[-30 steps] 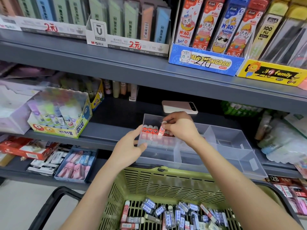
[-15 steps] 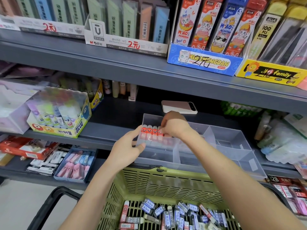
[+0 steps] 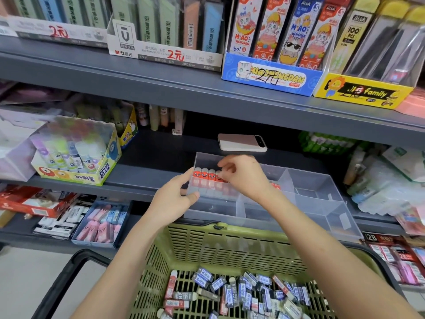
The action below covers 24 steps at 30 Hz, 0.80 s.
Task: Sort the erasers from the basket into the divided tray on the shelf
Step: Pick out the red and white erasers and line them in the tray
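A clear divided tray (image 3: pixel 322 203) sits on the middle shelf. Several red erasers (image 3: pixel 204 176) stand in a row in its back-left compartment. My left hand (image 3: pixel 172 199) holds the tray's left corner, thumb on the compartment's front wall and forefinger up its left side. My right hand (image 3: pixel 243 178) reaches into that compartment, its curled fingertips pinching the rightmost red eraser; the thumb is hidden. Below, a green basket (image 3: pixel 230 245) holds several loose erasers (image 3: pixel 241 291), mostly blue-sleeved, with a few red ones on the left.
A phone (image 3: pixel 241 142) lies on the shelf just behind the tray. A box of glue sticks (image 3: pixel 76 157) stands at the left. On the lower shelf is a blue box of pink erasers (image 3: pixel 101 222). The upper shelf (image 3: pixel 207 97) overhangs. The basket's black handle (image 3: pixel 64 272) juts out left.
My right hand set a tilted red eraser upright at the right end of the row and now sits slightly higher over it. My left hand stayed on the tray.
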Available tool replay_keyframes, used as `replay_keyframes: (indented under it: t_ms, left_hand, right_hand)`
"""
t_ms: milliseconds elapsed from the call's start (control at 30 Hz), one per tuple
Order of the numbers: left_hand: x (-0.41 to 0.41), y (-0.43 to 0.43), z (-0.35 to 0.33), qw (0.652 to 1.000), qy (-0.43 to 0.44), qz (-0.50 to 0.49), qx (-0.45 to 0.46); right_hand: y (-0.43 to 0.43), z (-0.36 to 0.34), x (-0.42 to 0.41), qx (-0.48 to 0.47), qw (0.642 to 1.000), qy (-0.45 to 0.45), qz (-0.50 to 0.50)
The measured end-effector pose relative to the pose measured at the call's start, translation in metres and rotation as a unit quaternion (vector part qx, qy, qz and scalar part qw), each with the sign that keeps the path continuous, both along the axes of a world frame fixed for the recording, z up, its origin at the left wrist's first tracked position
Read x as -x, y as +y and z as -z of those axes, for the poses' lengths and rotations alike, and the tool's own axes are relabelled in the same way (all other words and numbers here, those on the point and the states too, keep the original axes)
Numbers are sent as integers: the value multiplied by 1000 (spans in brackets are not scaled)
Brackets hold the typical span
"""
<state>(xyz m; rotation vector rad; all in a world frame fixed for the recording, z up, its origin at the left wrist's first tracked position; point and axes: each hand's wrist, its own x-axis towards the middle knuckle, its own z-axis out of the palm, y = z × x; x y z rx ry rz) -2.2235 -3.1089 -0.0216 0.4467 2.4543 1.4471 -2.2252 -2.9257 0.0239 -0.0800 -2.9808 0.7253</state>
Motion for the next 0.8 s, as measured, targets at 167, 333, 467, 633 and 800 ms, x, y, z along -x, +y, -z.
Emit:
replay_keyframes:
  t_ms: [167, 333, 467, 633, 800]
  left_hand:
    - [1, 1, -2, 999, 1, -23, -27]
    - [-28, 1, -4, 968, 185, -162, -57]
    - [-74, -6, -7, 925, 343, -162, -6]
    - [-114, -14, -1, 957, 283, -44, 38]
    - [-129, -28, 10, 991, 103, -79, -33]
  right_hand:
    - [9, -11, -72, 157, 975, 156, 0]
    - [26, 28, -160, 200, 967, 158, 0]
    - [36, 101, -197, 104, 993, -51, 17]
    - [18, 180, -192, -123, 963, -113, -211]
    - [13, 204, -181, -262, 931, -88, -239]
